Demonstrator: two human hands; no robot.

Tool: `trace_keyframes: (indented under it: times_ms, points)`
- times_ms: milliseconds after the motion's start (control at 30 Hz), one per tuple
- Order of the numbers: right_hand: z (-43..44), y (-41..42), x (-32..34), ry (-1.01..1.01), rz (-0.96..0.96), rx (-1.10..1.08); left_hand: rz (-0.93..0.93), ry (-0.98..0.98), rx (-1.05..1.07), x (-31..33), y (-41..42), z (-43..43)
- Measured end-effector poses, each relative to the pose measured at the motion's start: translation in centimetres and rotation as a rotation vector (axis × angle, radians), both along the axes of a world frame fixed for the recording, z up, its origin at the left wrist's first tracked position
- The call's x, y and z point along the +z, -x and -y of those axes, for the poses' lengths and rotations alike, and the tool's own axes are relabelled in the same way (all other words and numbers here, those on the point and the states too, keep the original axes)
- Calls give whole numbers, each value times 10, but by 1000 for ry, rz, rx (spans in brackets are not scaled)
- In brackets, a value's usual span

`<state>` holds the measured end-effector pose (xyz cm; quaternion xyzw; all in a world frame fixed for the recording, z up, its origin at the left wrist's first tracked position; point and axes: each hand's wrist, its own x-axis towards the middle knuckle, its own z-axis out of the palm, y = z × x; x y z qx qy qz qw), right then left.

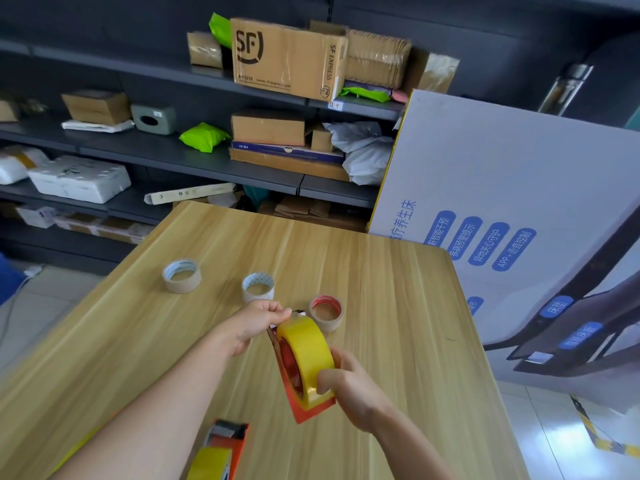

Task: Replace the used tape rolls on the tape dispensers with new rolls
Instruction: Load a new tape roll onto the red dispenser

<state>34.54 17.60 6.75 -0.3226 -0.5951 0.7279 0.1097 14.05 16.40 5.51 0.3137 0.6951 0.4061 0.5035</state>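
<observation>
A full yellow tape roll [308, 351] sits in an orange-red dispenser [304, 412] held above the wooden table [398, 289]. My right hand [349, 386] grips the roll and dispenser from the near side. My left hand [258, 322] pinches the dispenser's front end, near the tape's end. Three nearly used-up rolls lie flat on the table: one with a grey core [181, 276], one with a white core [258, 287], one with a red core [326, 312]. A second orange dispenser [228, 441] carrying a yellow roll [209, 464] lies by the near edge, partly under my left forearm.
Dark shelves behind the table hold cardboard boxes [287, 57], green parcels [204, 136] and white packages [79, 178]. A big white printed box [519, 202] stands against the table's right side. Tiled floor shows at left and right.
</observation>
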Motion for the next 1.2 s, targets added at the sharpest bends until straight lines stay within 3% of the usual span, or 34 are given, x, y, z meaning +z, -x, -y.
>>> trace_keyframes:
  times_ms: [367,500,667,833,1200]
  points:
    - [1,12,13,4,-92,-48,-179,-163,16,60,8,-4]
    - [3,17,25,-12,-149,-18,-435,-174,-95,86,10,-2]
    - [4,25,41,-107,-151,-27,-926,-157,-194,119,8,2]
    - [9,27,53,-153,-185,-80,-1160,-246,-28,133,13,6]
    - [22,24,65,-195,-222,-36,-1107,-290,147,152,38,12]
